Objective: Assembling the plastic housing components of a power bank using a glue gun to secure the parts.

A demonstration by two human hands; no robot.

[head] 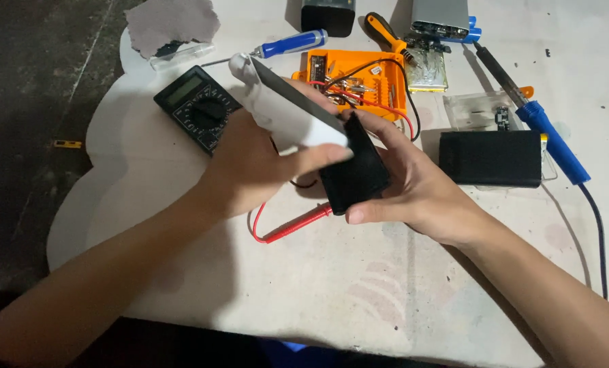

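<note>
Left hand (250, 170) has its fingers clenched around a white flat casing (287, 109), tilted. Right hand (413, 187) grips a black block (355, 167), touching the casing's lower end — the two meet at centre but are not fully joined. Multimeter (199, 109) at 10 o'clock on the surface (386, 286); red probe (298, 223) lies below — unused.

Two bare forearms come in from the near edge of the surface, with no sleeve showing on either up to where the view cuts them off. The left hand (250, 167) and the right hand (413, 187) wear no gloves, and no ring, watch or bracelet shows on the fingers or wrists. The nails look short and unpainted, though the dim light makes that hard to judge. No marks or bandages show.
</note>
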